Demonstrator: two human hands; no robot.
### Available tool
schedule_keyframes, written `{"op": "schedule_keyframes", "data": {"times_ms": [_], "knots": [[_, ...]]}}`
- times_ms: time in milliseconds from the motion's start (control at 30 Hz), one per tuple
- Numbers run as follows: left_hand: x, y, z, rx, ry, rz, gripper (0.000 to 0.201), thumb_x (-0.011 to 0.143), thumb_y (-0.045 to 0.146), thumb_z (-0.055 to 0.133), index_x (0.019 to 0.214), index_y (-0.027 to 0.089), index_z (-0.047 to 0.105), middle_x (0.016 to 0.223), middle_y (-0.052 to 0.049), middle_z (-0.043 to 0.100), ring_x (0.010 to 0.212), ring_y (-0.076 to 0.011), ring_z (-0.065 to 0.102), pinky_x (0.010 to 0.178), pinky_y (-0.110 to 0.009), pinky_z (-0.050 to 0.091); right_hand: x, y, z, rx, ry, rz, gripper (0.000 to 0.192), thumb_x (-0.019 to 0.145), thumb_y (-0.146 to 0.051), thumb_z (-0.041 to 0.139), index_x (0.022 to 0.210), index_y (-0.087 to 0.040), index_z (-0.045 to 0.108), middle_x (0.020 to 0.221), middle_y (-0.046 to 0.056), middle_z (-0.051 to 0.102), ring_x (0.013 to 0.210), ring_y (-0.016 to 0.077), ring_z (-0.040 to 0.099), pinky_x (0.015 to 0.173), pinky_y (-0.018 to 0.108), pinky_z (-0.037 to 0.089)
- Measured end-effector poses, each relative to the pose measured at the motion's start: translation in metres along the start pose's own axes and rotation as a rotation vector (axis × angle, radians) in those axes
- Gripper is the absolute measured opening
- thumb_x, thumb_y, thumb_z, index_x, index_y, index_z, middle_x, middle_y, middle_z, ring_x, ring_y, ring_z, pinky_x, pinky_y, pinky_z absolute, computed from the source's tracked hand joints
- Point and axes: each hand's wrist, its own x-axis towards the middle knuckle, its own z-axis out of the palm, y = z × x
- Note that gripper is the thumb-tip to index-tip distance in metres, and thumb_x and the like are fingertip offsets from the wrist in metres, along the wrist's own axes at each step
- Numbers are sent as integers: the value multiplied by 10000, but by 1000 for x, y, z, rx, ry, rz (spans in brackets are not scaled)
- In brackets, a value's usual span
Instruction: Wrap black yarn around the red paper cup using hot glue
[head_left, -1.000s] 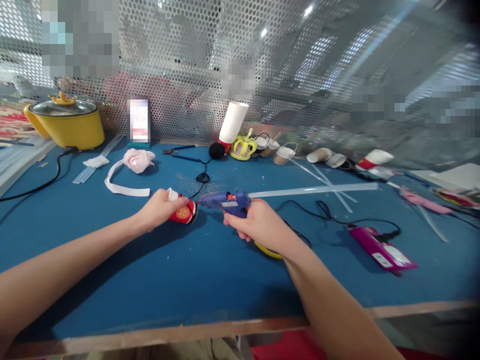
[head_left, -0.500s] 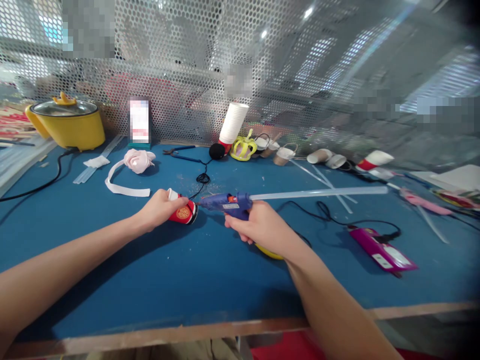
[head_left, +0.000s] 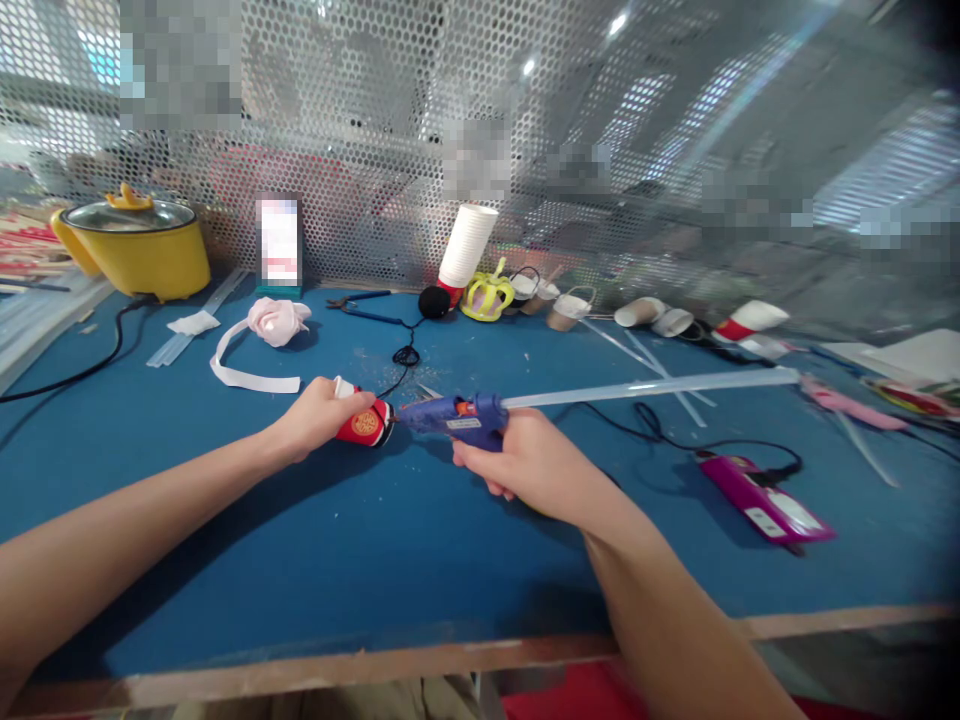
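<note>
My left hand [head_left: 324,415] is closed round a red paper cup [head_left: 364,424] with a gold round emblem, tipped on its side above the blue table [head_left: 315,560]. A black band circles the cup's right-hand end. In my right hand [head_left: 529,455] is a blue hot glue gun [head_left: 469,420], its nozzle pointing left at that banded end. Whether the nozzle touches the cup I cannot tell. From the gun's back a long clear glue stick [head_left: 652,386] sticks out to the right. Black cord [head_left: 406,356] runs from near the cup to a black ball of yarn [head_left: 433,302].
Behind are pliers [head_left: 367,305], a stack of white cups [head_left: 468,250], a yellow crown-like basket [head_left: 487,295] and a phone [head_left: 279,240]. A pink fabric flower [head_left: 277,322] and yellow pot [head_left: 142,250] stand left. A purple power bank-like box [head_left: 765,498] lies right, with a cable.
The glue gun and my right hand have shifted slightly right and down, so the nozzle sits a little further right. The cup has moved very slightly in my left hand.
</note>
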Motion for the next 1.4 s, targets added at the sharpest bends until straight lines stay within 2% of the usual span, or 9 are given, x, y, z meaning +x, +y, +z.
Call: {"op": "schedule_keyframes", "data": {"times_ms": [133, 233, 333, 500, 667, 867, 1100, 1300, 1400], "knots": [[-1, 1, 0, -25, -12, -1, 300, 619, 433, 593, 551, 146, 538, 444, 13, 501, 431, -118, 442, 418, -230, 254, -2, -1, 0, -19, -3, -8, 113, 718, -262, 515, 681, -162, 554, 443, -30, 491, 368, 98, 474, 332, 177, 370], [-2, 2, 1, 16, -9, 20, 329, 629, 448, 581, 509, 157, 485, 430, 34, 447, 409, -90, 377, 407, -222, 218, 0, 0, -1, 15, 9, 2, 116, 714, -265, 527, 669, -161, 555, 418, -36, 483, 352, 89, 451, 332, 174, 359], [-4, 0, 1, 72, -20, 118, 367, 656, 475, 556, 495, 161, 456, 445, 50, 391, 424, -75, 328, 419, -219, 213, 1, 1, -3, 44, 36, 12, 133, 714, -281, 538, 663, -159, 556, 390, -44, 475, 338, 81, 424, 339, 175, 347], [-7, -4, 1, 94, -50, 267, 367, 722, 471, 509, 539, 153, 486, 505, 39, 387, 482, -84, 335, 458, -222, 253, -2, -3, -8, 44, 88, 31, 143, 710, -289, 542, 660, -158, 567, 380, -38, 486, 361, 96, 454, 371, 189, 373], [-12, -3, 2, 132, -27, 315, 376, 727, 456, 502, 499, 168, 423, 492, 49, 310, 467, -75, 273, 432, -219, 206, -4, -7, -11, 18, 116, 43, 148, 705, -286, 548, 634, -158, 574, 380, -40, 494, 367, 93, 469, 385, 184, 384], [-16, -1, 3, 151, -55, 386, 374, 739, 415, 498, 475, 175, 387, 492, 47, 315, 470, -74, 269, 435, -214, 221, -2, -4, -10, 23, 110, 5, 156, 714, -284, 538, 629, -159, 574, 385, -38, 497, 357, 88, 460, 376, 180, 378], [-15, 1, 4, 114, -58, 338, 364, 735, 421, 489, 481, 176, 398, 489, 44, 324, 471, -76, 270, 433, -217, 216, -4, -6, -11, 51, 111, 34, 125, 700, -269, 543, 636, -165, 570, 366, -43, 485, 364, 94, 467, 377, 179, 384], [-17, 5, 5, 68, -58, 317, 332, 714, 425, 502, 512, 162, 480, 503, 28, 409, 482, -87, 330, 452, -218, 269, -4, -7, -11, 35, 132, 32, 102, 693, -250, 541, 635, -170, 567, 377, -47, 495, 371, 91, 475, 391, 173, 392], [-15, 2, 5, 77, -38, 284, 346, 704, 444, 511, 514, 158, 470, 497, 34, 375, 477, -82, 307, 441, -220, 244, -5, -6, -11, 31, 118, 25, 121, 700, -266, 533, 640, -167, 566, 380, -45, 491, 367, 90, 463, 378, 175, 381]]}}
